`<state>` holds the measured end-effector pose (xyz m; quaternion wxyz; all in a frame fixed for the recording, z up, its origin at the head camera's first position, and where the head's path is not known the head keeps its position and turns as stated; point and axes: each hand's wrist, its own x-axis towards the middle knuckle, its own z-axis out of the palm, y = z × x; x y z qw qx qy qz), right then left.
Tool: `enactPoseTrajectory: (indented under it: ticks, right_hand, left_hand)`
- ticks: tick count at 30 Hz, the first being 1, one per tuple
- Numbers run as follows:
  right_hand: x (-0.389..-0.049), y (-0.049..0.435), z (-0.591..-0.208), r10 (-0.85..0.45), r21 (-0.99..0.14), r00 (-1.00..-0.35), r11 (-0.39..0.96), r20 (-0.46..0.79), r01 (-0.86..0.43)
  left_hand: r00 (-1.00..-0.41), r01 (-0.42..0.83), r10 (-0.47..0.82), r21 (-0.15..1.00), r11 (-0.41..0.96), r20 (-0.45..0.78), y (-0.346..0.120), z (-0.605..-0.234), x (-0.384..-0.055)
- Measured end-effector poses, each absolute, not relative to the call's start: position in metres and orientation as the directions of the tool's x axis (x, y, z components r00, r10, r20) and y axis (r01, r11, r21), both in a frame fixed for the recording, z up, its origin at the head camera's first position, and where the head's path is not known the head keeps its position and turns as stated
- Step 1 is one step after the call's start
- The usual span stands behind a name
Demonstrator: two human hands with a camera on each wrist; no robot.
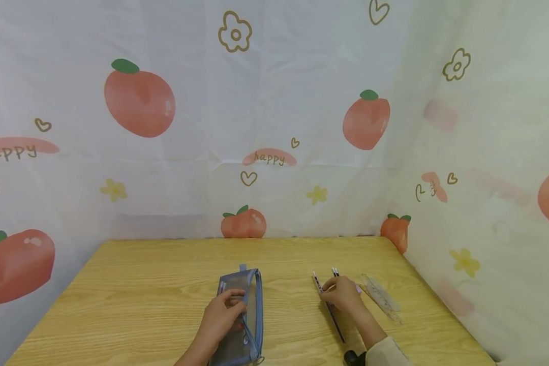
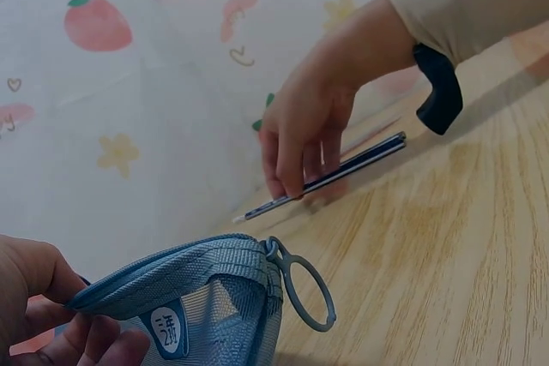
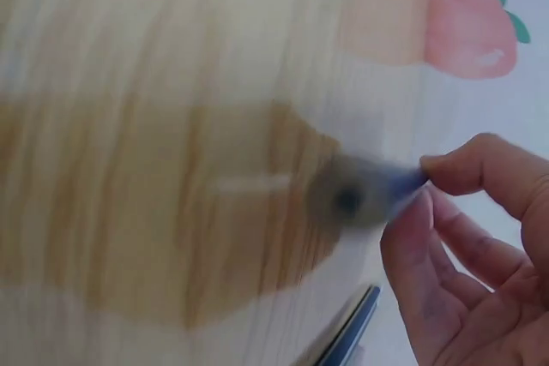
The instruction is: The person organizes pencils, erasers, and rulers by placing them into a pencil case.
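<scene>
My left hand (image 1: 223,315) pinches the open edge of a blue mesh pencil case (image 1: 238,343) lying on the table. The zip gapes along its right side, and a ring pull (image 2: 310,293) hangs from one end. My right hand (image 1: 344,295) pinches a dark striped pencil (image 1: 335,323) with a white end, fingertips near that end. In the right wrist view its other, blunt end points at the camera, blurred. Another dark pencil (image 3: 350,327) lies beyond the hand, its white tip showing past the fingers in the head view.
Right of my right hand lie a clear ruler-like strip (image 1: 382,295) and a small pink item (image 1: 358,288), partly hidden by the hand. The wooden table (image 1: 142,295) meets a fruit-printed cloth (image 1: 187,193) at its back and right edges. A black piece (image 1: 354,358) sits at my right wrist.
</scene>
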<state>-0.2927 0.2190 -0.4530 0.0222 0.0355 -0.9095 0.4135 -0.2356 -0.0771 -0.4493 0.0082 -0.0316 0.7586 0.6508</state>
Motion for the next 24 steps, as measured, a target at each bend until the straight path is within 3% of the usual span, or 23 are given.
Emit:
enactPoseTrajectory:
  ticks: [7,14,24]
  right_hand:
    - [-0.293,0.212,-0.452,-0.099,-0.89,-0.994,0.456,-0.042,-0.008]
    - [-0.293,0.2,-0.453,-0.237,-0.959,-0.959,0.266,-0.159,0.093]
    - [-0.286,0.171,-0.455,-0.309,-0.969,-0.928,0.195,-0.207,0.151]
  left_hand:
    - [-0.999,-0.043,-0.028,0.988,0.151,-0.039,-0.078,-0.448,-0.235]
    - [-0.999,-0.046,-0.016,0.989,0.138,-0.044,-0.077,-0.45,-0.236]
    - [-0.999,-0.048,-0.018,0.989,0.14,-0.046,-0.077,-0.451,-0.236]
